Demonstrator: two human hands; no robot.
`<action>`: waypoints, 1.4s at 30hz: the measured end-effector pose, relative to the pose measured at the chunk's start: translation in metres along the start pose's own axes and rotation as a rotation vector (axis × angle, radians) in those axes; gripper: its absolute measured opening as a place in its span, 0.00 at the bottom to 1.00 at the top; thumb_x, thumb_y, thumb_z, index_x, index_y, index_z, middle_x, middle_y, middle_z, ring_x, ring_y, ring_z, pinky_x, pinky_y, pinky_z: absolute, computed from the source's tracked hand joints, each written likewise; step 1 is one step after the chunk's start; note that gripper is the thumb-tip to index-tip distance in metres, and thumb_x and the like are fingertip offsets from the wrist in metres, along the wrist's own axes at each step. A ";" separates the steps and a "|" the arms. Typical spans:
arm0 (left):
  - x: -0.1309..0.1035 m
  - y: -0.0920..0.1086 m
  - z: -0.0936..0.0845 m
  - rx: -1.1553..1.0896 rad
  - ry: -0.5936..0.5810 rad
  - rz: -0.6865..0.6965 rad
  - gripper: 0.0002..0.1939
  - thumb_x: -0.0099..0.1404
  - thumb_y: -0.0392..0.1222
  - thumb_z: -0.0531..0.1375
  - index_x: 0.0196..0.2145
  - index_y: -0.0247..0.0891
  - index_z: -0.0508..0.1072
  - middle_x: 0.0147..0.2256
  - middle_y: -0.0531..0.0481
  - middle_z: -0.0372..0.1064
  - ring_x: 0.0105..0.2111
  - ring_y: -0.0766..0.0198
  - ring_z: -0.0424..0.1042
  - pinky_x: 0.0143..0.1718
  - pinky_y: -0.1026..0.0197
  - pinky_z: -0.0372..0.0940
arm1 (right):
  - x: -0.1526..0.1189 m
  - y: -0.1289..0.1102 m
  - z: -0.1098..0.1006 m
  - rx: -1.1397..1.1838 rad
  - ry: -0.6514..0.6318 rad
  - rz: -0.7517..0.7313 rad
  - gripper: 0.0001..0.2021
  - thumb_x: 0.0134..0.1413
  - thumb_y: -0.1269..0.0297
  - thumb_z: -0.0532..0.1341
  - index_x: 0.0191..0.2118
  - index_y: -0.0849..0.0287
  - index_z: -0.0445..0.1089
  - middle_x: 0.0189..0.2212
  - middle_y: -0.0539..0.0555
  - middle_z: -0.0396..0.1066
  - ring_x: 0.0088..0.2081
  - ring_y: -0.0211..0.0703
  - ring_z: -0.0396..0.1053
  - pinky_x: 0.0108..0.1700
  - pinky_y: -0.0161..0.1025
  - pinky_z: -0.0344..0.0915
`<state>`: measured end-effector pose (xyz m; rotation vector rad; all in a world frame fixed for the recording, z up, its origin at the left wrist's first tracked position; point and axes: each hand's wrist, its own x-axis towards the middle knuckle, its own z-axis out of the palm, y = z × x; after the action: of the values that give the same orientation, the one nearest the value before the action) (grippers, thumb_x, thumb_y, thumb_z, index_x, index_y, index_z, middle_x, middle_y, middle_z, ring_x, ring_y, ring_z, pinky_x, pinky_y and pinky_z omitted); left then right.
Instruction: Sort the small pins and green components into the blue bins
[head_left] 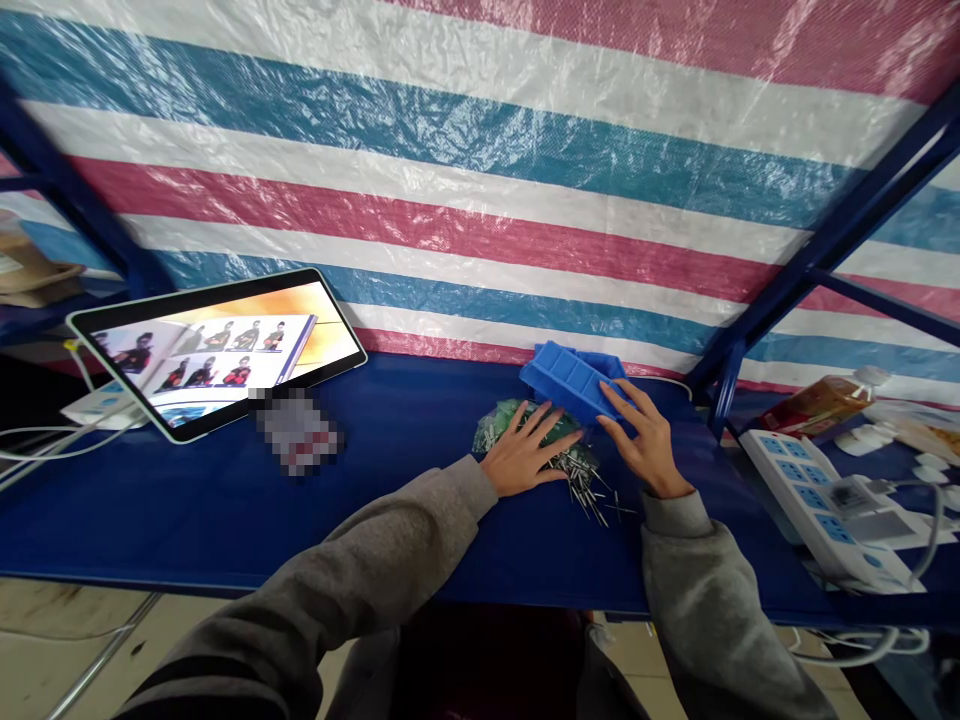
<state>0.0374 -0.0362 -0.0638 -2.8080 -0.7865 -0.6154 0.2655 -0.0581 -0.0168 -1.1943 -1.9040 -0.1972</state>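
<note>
My left hand (527,455) lies palm down with fingers spread over a green plastic bag (491,425) and the left part of a pile of thin metal pins (586,482). The loose pins spill out to the right of that hand. Behind them sits a blue plastic bin (570,378), tilted, with ridged panels. My right hand (643,440) is at the bin's right front edge, its fingers apart and the fingertips at the bin. Whether they press on it is hard to see.
A tablet (225,350) with a lit screen leans at the back left of the blue table (420,500). A blurred patch (300,435) lies before it. Power strips (814,500) and a bottle (821,400) are at right. Blue frame bars (757,310) slant up beside a striped sheet.
</note>
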 end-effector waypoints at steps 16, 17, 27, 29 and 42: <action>0.023 -0.009 -0.032 -0.684 0.395 -0.672 0.14 0.65 0.52 0.58 0.35 0.38 0.73 0.31 0.49 0.74 0.34 0.58 0.73 0.40 0.57 0.66 | 0.014 -0.027 0.026 0.775 0.084 0.637 0.30 0.54 0.47 0.62 0.58 0.59 0.65 0.50 0.62 0.70 0.47 0.53 0.71 0.40 0.48 0.76; 0.024 -0.011 -0.032 -0.771 0.430 -0.709 0.14 0.64 0.51 0.59 0.32 0.38 0.72 0.28 0.50 0.73 0.31 0.60 0.73 0.36 0.59 0.66 | 0.016 -0.030 0.027 0.799 0.053 0.633 0.30 0.53 0.47 0.62 0.58 0.58 0.65 0.51 0.61 0.69 0.47 0.53 0.71 0.41 0.48 0.76; 0.024 -0.087 -0.050 -0.938 0.636 -1.114 0.10 0.57 0.40 0.56 0.22 0.40 0.58 0.13 0.60 0.57 0.12 0.66 0.65 0.17 0.66 0.57 | 0.063 -0.017 0.043 0.134 -0.287 0.091 0.15 0.62 0.68 0.52 0.45 0.60 0.75 0.42 0.59 0.75 0.46 0.50 0.69 0.52 0.50 0.65; 0.023 -0.106 -0.052 -0.856 0.569 -1.168 0.09 0.57 0.40 0.55 0.21 0.40 0.59 0.13 0.60 0.57 0.13 0.65 0.66 0.18 0.66 0.58 | 0.076 -0.014 0.056 -0.079 -0.517 -0.109 0.16 0.56 0.77 0.52 0.41 0.63 0.77 0.40 0.60 0.76 0.48 0.51 0.66 0.54 0.48 0.61; 0.018 -0.139 -0.048 -0.594 0.303 -1.196 0.09 0.57 0.43 0.54 0.21 0.40 0.65 0.12 0.56 0.61 0.17 0.61 0.69 0.37 0.60 0.65 | 0.087 -0.046 0.081 -0.501 -0.792 -0.292 0.14 0.57 0.71 0.54 0.40 0.68 0.77 0.43 0.67 0.70 0.46 0.56 0.63 0.49 0.48 0.54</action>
<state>-0.0384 0.0779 -0.0068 -2.2087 -2.5123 -1.5645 0.1667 0.0180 0.0103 -1.4427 -2.8452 -0.4224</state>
